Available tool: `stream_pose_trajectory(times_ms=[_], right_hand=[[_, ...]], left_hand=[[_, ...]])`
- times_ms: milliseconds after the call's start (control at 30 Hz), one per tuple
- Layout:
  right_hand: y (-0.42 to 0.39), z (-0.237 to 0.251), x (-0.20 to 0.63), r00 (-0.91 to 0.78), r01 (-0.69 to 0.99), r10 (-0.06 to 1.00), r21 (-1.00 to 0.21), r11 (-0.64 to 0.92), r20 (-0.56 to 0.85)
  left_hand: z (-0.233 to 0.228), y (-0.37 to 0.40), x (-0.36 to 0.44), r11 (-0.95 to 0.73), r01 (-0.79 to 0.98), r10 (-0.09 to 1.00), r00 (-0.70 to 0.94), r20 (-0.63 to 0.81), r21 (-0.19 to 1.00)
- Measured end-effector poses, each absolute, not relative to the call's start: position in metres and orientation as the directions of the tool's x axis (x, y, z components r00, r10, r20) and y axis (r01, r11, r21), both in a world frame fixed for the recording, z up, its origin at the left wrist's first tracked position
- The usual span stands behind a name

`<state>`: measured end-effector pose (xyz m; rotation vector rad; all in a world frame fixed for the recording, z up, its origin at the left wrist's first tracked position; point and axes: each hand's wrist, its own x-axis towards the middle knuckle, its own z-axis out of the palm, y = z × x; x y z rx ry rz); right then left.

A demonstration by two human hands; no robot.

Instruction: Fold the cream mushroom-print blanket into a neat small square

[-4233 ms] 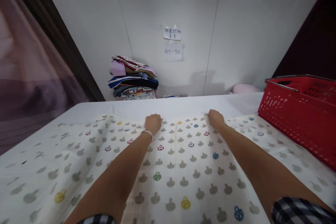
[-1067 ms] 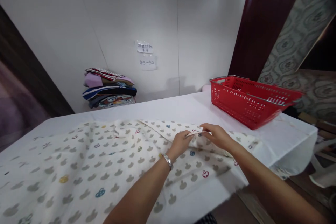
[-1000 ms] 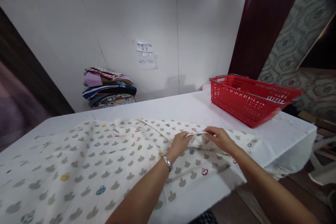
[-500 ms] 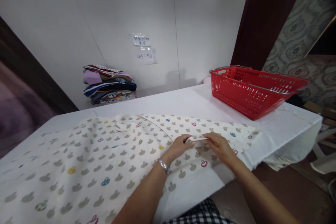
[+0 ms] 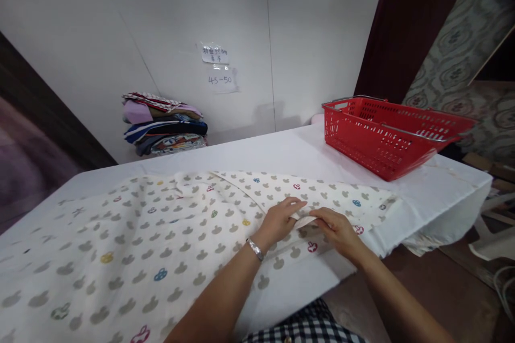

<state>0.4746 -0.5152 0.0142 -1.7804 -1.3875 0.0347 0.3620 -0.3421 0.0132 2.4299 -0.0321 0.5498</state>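
A cream fabric printed with grey and coloured mushrooms (image 5: 161, 236) lies spread over the white-covered table, slightly rumpled, with a fold line running across its middle. Near its right part, my left hand (image 5: 280, 220), with a silver bracelet on the wrist, pinches a raised edge of the fabric, its forefinger reaching over toward the right. Close by on the right, my right hand (image 5: 337, 230) has the same edge between thumb and fingers. A short strip of the edge shows between the two hands.
A red plastic basket (image 5: 374, 144) with metal handles stands at the table's back right. Folded cloths (image 5: 164, 126) are stacked against the wall at the back left. Paper labels (image 5: 220, 80) are taped to the wall. The white table cover (image 5: 257, 150) hangs over the right edge.
My left hand has shifted slightly, its fingers now lifted and reaching farther over the edge. The strip between the hands is shorter and more bent. The view has tilted slightly.
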Motion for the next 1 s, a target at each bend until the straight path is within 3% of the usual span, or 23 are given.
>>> stream_pose_trajectory(times_ms=[67, 133, 167, 233, 300, 333, 433, 533, 633, 733, 900, 1000], right_hand=[[-0.518, 0.016, 0.470, 0.347, 0.788, 0.835, -0.615, -0.013, 0.427], [-0.521, 0.019, 0.466, 0.327, 0.789, 0.862, -0.614, -0.023, 0.388], [-0.522, 0.022, 0.463, 0.323, 0.787, 0.873, -0.616, -0.033, 0.366], [-0.525, 0.027, 0.458, 0.322, 0.787, 0.883, -0.615, -0.049, 0.341], [-0.528, 0.032, 0.454, 0.314, 0.795, 0.884, -0.605, -0.046, 0.346], [-0.529, 0.034, 0.452, 0.308, 0.800, 0.883, -0.598, -0.038, 0.355], [-0.529, 0.038, 0.452, 0.302, 0.811, 0.874, -0.584, -0.026, 0.380], [-0.527, 0.036, 0.456, 0.334, 0.816, 0.851, -0.575, -0.047, 0.405], [-0.525, 0.036, 0.459, 0.391, 0.811, 0.793, -0.582, -0.057, 0.467], [-0.527, 0.046, 0.455, 0.430, 0.775, 0.744, -0.632, -0.013, 0.512], [-0.537, 0.074, 0.444, 0.235, 0.702, 0.898, -0.704, 0.109, 0.372], [-0.539, 0.080, 0.447, 0.326, 0.715, 0.856, -0.696, 0.055, 0.403]], left_hand=[[0.017, -0.345, 0.367, -0.841, -0.188, 0.045, 0.910, 0.412, 0.508], [0.022, -0.349, 0.374, -0.820, -0.203, 0.053, 0.904, 0.424, 0.534], [0.026, -0.351, 0.377, -0.781, -0.181, 0.116, 0.898, 0.424, 0.598], [0.033, -0.354, 0.384, -0.608, -0.071, 0.344, 0.874, 0.343, 0.791], [0.040, -0.356, 0.389, -0.313, 0.039, 0.526, 0.839, 0.139, 0.949], [0.043, -0.356, 0.391, -0.168, 0.071, 0.555, 0.831, 0.035, 0.983], [0.045, -0.357, 0.391, 0.023, 0.094, 0.539, 0.837, -0.091, 0.995], [0.043, -0.359, 0.384, -0.116, 0.064, 0.534, 0.845, 0.008, 0.991], [0.043, -0.361, 0.377, -0.267, -0.020, 0.459, 0.876, 0.145, 0.964], [0.046, -0.361, 0.371, -0.309, -0.068, 0.434, 0.877, 0.204, 0.949], [0.062, -0.356, 0.365, -0.115, -0.064, 0.469, 0.876, 0.110, 0.991], [0.076, -0.352, 0.361, -0.083, -0.110, 0.436, 0.890, 0.135, 0.990]])
